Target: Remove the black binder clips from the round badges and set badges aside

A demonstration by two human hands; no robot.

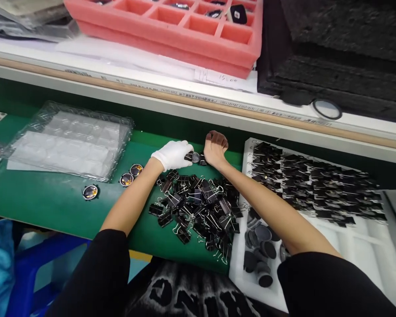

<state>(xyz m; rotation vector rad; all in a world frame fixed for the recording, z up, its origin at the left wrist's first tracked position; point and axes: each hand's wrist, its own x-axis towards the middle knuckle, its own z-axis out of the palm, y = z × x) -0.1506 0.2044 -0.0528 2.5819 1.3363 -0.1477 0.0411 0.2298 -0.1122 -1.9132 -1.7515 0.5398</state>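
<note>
My left hand (174, 155), in a white glove, is closed on a black binder clip (188, 156) by a small round grey disc (196, 157). On the disc's other side sits a second black binder clip (202, 159). Beside that clip is my right hand (216, 146), bare, its fingers loosely bent and a little apart, with nothing visible between them. Just below both hands spreads a heap of black binder clips (198, 202) with silver wire handles, lying loose on the green worktop (115, 215).
Left are clear plastic trays (119, 145) and several round pieces with orange patterns (90, 192). To the right, a white foam tray (356, 237) holds rows of clips (313, 189) and grey discs (262, 233). A shelf ledge (152, 94) crosses behind, bearing pink foam trays (171, 37).
</note>
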